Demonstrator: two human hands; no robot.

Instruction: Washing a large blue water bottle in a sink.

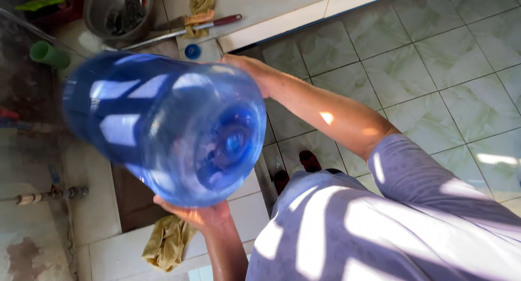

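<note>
A person in a pale lilac shirt (347,227) holds a big blue water jug (163,126) up on its side, its neck turned toward the camera, above the edge of a low tiled ledge (247,208). One hand (198,213) cups the jug from below near the neck, fingers (168,205) spread against the plastic. The other hand (247,66) braces the jug's far side, palm flat on it; most of its fingers are hidden behind the jug, so their spread cannot be told. The picture is tilted, and which hand is left or right cannot be told for sure.

A yellow rag (168,243) lies on the ledge just below the lower hand. Beyond the jug sit a grey basin (116,10), a knife (179,31) with a red handle, a small blue cap (192,51) and a green cup (48,54). Pale green tiles (434,69) cover the floor.
</note>
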